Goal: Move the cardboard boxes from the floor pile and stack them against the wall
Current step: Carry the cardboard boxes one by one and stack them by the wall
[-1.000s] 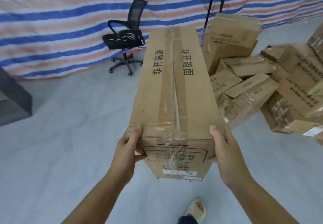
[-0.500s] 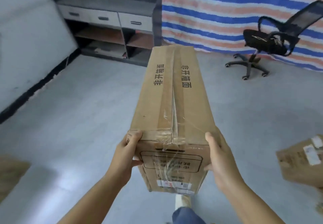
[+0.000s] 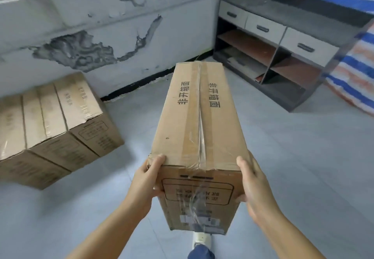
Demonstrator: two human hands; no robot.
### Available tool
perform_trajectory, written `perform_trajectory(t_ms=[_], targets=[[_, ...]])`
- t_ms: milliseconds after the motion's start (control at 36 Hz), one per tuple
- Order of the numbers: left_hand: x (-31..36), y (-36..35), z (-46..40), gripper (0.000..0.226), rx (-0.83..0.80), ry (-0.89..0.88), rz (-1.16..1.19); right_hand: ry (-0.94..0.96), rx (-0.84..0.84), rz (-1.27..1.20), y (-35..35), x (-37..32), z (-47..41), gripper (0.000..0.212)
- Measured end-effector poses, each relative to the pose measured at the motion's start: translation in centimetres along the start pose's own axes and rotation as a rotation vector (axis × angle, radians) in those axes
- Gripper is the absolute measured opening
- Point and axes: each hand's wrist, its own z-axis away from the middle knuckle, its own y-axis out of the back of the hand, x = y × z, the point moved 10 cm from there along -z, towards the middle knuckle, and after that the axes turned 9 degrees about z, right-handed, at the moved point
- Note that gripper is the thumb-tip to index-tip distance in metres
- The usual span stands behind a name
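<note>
I carry a long cardboard box (image 3: 199, 121) lengthwise in front of me, taped along its top seam, with black printed characters on top. My left hand (image 3: 146, 180) grips its near left corner, thumb on the top edge. My right hand (image 3: 254, 186) grips the near right side, fingers wrapped along the side face. To the left, several similar boxes (image 3: 54, 125) stand side by side on the floor against the stained wall (image 3: 113, 36).
A dark shelf unit with grey drawers (image 3: 283, 42) stands in the far right corner. A striped tarp (image 3: 356, 76) hangs at the right edge. Grey floor (image 3: 303, 167) lies between me and the wall. My foot (image 3: 200, 240) shows below the box.
The view has swung left: the floor pile and the office chair have left the frame, and the wall with its row of boxes has come into sight. Both hands keep their hold.
</note>
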Motion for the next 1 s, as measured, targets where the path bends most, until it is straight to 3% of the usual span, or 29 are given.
perform_trajectory(t_ms=[333, 750, 889, 1000], targets=[[8.8, 7.1, -9.0, 0.018, 0.282, -0.102, 0.219, 0.101, -0.288, 0.071, -13.8, -10.4, -12.7, 0.028], [21.0, 17.5, -26.2, 0.014, 0.328, -0.069, 0.248, 0.056, -0.319, 0.066, -32.8, -18.2, -26.5, 0.028], [24.7, 19.4, -30.9, 0.017, 0.343, -0.062, 0.244, -0.001, -0.349, 0.066, -37.5, -20.0, -30.8, 0.062], [26.5, 20.4, -34.5, 0.015, 0.388, -0.034, 0.271, -0.010, -0.398, 0.086, -41.0, -21.1, -35.0, 0.070]])
